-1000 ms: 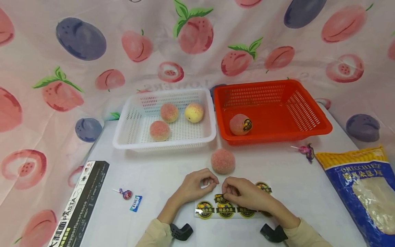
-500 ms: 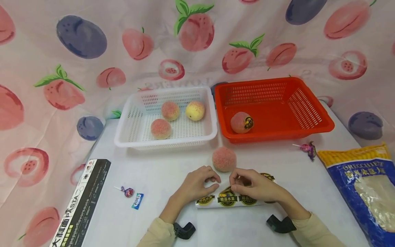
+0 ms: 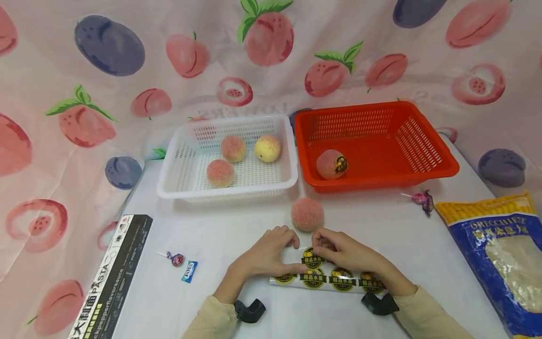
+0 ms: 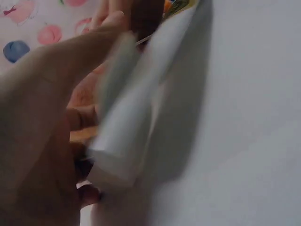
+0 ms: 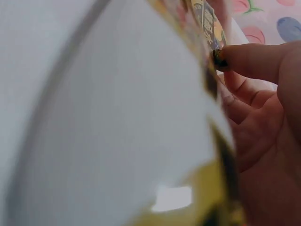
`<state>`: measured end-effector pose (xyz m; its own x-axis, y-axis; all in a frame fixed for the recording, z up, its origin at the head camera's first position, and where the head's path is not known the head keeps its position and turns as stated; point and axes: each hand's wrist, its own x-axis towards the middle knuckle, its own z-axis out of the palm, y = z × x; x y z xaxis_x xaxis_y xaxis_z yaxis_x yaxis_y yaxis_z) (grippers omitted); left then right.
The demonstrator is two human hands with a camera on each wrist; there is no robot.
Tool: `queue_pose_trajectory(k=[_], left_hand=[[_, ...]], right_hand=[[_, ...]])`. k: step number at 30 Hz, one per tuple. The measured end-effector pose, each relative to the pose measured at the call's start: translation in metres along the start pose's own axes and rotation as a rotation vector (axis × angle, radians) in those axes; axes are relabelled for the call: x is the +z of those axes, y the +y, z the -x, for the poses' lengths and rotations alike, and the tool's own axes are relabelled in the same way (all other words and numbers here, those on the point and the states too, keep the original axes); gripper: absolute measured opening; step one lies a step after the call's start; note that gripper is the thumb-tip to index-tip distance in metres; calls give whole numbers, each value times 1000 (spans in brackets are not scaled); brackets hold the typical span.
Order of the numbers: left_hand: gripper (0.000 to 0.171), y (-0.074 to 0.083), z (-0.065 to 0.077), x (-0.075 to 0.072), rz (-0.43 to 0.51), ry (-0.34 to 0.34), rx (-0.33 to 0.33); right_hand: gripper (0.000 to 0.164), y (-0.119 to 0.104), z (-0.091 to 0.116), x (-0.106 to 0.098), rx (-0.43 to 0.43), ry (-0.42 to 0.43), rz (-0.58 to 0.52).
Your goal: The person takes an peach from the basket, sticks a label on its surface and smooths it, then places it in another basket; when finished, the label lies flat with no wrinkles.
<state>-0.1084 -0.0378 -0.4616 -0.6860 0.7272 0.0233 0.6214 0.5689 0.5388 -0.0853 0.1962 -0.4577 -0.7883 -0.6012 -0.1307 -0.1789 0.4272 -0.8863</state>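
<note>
A glossy sheet of round black-and-gold fruit stickers (image 3: pixel 326 278) lies in front of me, its near edge lifted off the table. My left hand (image 3: pixel 268 254) holds its left end, thumb across the printed face and fingers curled at the far side; the left wrist view shows the sheet bent, blurred. With thumb and forefinger, my right hand (image 3: pixel 353 254) pinches a sticker (image 3: pixel 312 258) at the sheet's upper part. The right wrist view shows my right thumb on a sticker (image 5: pixel 209 23). A fuzzy pink peach (image 3: pixel 307 214) sits just beyond both hands.
Behind stand a white basket (image 3: pixel 228 190) with several peaches and a red basket (image 3: pixel 381 181) with one stickered peach (image 3: pixel 331 164). Lollipops, a small blue candy (image 3: pixel 189 271), a pasta box (image 3: pixel 112 278) at left and a blue-yellow pasta bag (image 3: pixel 499 259) at right lie around.
The sheet first tipped up as my right hand pulled at a sticker. Now my left thumb has come down onto the sheet, and my right hand has shifted slightly left from half a second ago.
</note>
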Motion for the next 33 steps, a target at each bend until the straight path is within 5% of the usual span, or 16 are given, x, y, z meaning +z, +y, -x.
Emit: queue_pose_trajectory(k=[7,16,21,28,33], left_hand=[[69,13,-2,14,-189,10,-82],[68,17,-2,13,-210,-19,-109],[44,12,-1,4,-57,-25,-93],[18,8,-12,-3,363,234,-102],[18,13,-21,-3,443,349,-118]], right_hand=[[11,-2,2,-2,-73,-70,-29],[15,-8,6,-13,-42,32,-180],[12,-24,7,-15,-13,143,-119],[14,-43,5,-16,-45,285,-71],[16,-51,-2,-18,-48,379,-20]])
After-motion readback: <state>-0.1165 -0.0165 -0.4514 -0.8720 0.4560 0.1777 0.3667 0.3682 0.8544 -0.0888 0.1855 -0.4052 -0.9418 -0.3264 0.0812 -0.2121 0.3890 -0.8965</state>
